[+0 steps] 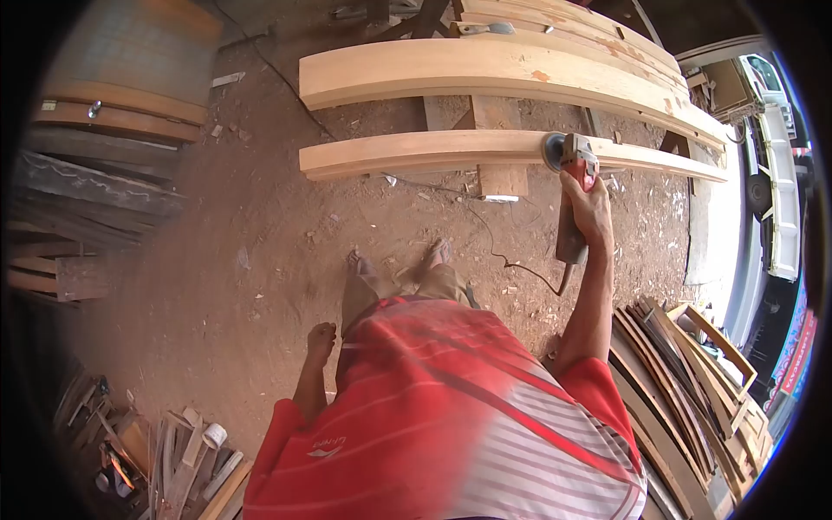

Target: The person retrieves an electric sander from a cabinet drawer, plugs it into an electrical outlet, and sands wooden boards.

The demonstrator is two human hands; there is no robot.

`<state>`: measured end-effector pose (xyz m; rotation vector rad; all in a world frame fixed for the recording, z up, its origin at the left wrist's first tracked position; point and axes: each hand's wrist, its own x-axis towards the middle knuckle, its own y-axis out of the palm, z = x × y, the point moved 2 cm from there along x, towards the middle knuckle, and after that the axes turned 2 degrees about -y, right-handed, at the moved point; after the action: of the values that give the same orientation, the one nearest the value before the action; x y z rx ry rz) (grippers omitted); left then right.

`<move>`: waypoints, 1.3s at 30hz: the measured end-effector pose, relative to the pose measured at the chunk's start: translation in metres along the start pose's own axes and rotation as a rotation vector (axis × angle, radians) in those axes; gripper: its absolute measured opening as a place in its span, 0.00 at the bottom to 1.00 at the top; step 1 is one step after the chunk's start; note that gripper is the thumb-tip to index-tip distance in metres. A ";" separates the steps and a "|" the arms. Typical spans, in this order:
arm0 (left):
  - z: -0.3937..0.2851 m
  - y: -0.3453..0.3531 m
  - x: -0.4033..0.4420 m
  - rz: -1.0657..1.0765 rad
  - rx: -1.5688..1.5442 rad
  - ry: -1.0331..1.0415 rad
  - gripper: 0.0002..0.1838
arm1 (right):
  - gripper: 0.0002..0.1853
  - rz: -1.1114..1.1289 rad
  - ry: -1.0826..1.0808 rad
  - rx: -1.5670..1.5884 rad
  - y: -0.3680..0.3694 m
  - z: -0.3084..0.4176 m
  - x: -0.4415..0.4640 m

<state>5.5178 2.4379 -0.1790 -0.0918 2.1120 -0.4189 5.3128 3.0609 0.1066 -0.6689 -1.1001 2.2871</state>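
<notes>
My right hand (pixel 589 204) is wrapped round a red and grey angle grinder (pixel 579 160), its cord trailing down and left. The grinder's round disc (pixel 554 152) is at the narrow wooden beam (pixel 416 152); whether it touches the wood I cannot tell. My left hand (pixel 321 340) hangs low beside my body, fingers curled closed, away from the beams. Whether it holds anything is too small to make out. Behind the narrow beam lies a wider pale beam (pixel 485 69).
More planks (pixel 589 26) and a scraper (pixel 487 29) lie behind the wide beam. The cord (pixel 498 251) crosses the dirt floor. Wood scraps (pixel 186 459) stand at lower left, stacked strips (pixel 672 373) at lower right, dark boards (pixel 95 182) at left. A white vehicle (pixel 780 199) is at right.
</notes>
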 end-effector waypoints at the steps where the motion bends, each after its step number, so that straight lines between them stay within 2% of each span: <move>1: 0.001 0.001 -0.004 -0.002 -0.016 -0.002 0.14 | 0.42 -0.017 -0.021 0.013 0.002 -0.003 0.003; 4: 0.008 -0.005 -0.004 0.088 0.088 0.101 0.16 | 0.42 0.045 -0.054 -0.016 0.018 0.022 -0.011; 8: 0.023 -0.016 0.021 0.101 0.038 0.045 0.19 | 0.41 0.197 -0.160 -0.016 0.072 0.093 -0.056; 13: 0.017 -0.044 0.029 -0.018 -0.087 0.069 0.26 | 0.42 0.420 -0.349 -0.060 0.158 0.188 -0.106; 17: 0.023 -0.071 0.023 -0.055 -0.155 0.098 0.29 | 0.41 0.535 -0.477 -0.112 0.203 0.247 -0.140; 19: 0.037 -0.084 0.020 -0.069 -0.124 0.026 0.23 | 0.42 0.540 -0.483 -0.133 0.214 0.260 -0.152; 23: 0.085 -0.104 0.022 -0.020 -0.123 -0.029 0.22 | 0.42 0.499 -0.435 -0.126 0.214 0.262 -0.157; 25: 0.113 -0.106 0.027 -0.020 0.015 0.073 0.15 | 0.41 0.416 -0.387 -0.170 0.211 0.249 -0.147; 30: 0.144 -0.092 0.031 -0.102 -0.105 0.005 0.17 | 0.42 0.367 -0.369 -0.150 0.205 0.247 -0.145; 32: 0.141 -0.092 0.041 -0.118 -0.111 -0.004 0.17 | 0.42 0.409 -0.371 -0.151 0.216 0.255 -0.150; 34: 0.114 -0.101 0.049 0.074 -0.002 0.017 0.22 | 0.42 0.440 -0.393 -0.161 0.222 0.265 -0.158; 35: 0.100 -0.104 0.048 0.074 0.003 0.022 0.22 | 0.42 0.454 -0.407 -0.148 0.226 0.265 -0.157; 37: 0.074 -0.106 0.043 0.000 -0.179 0.023 0.28 | 0.43 0.442 -0.404 -0.133 0.219 0.261 -0.156; 39: 0.072 -0.111 0.043 -0.039 -0.216 0.012 0.27 | 0.43 0.398 -0.414 -0.120 0.209 0.249 -0.150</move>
<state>5.5431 2.3055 -0.2119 -0.2564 2.1644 -0.2135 5.2217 2.7148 0.1056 -0.5042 -1.4037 2.8056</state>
